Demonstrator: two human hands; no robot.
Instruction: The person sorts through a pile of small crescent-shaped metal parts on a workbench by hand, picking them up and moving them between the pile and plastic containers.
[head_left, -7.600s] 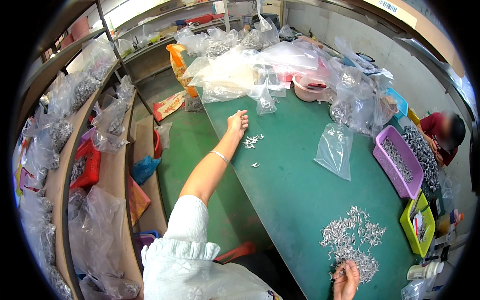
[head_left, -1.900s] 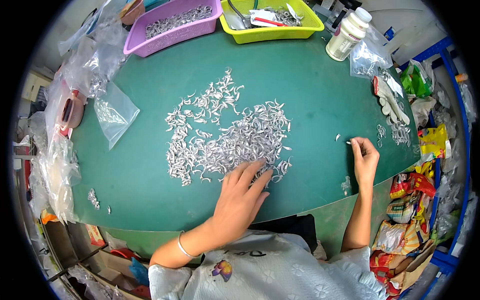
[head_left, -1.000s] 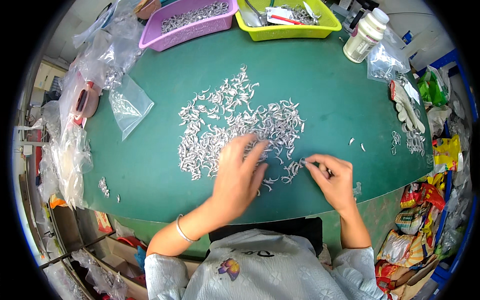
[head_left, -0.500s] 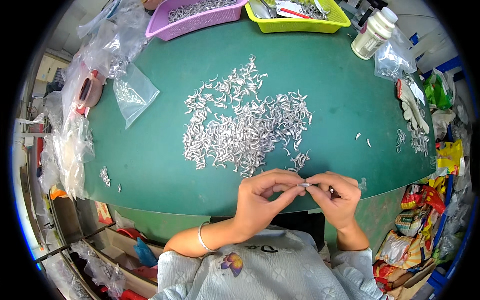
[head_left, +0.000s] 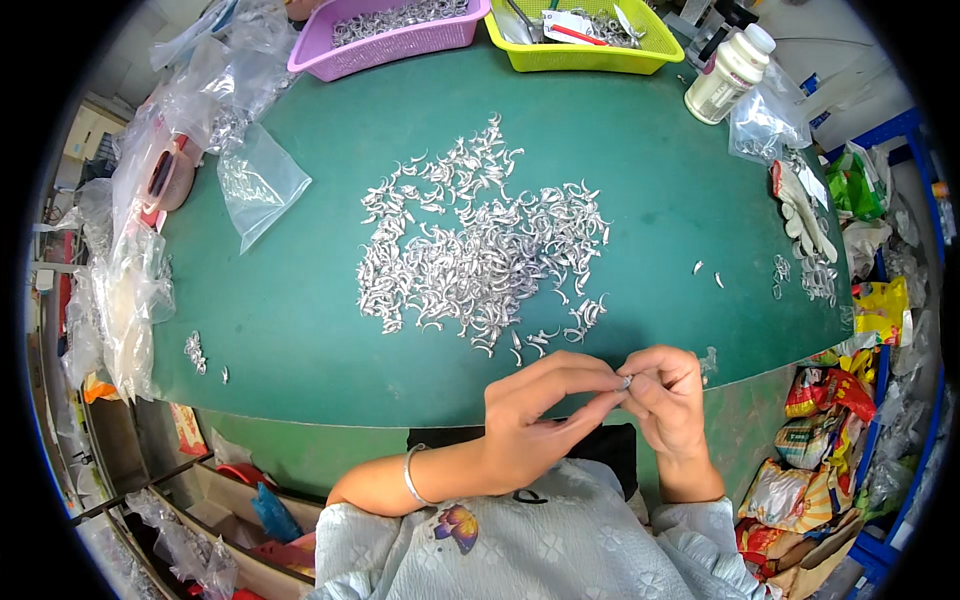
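One small silvery metal piece is pinched between the left hand and the right hand, thumbs and fingers narrowed onto it, by the near edge of the green surface. Fingers cover so much that I can't fairly tell its long axis or which way it points. Beyond lies a pile of curved pieces, pointing every way; rightward, two loose pieces lie roughly lengthwise from the person.
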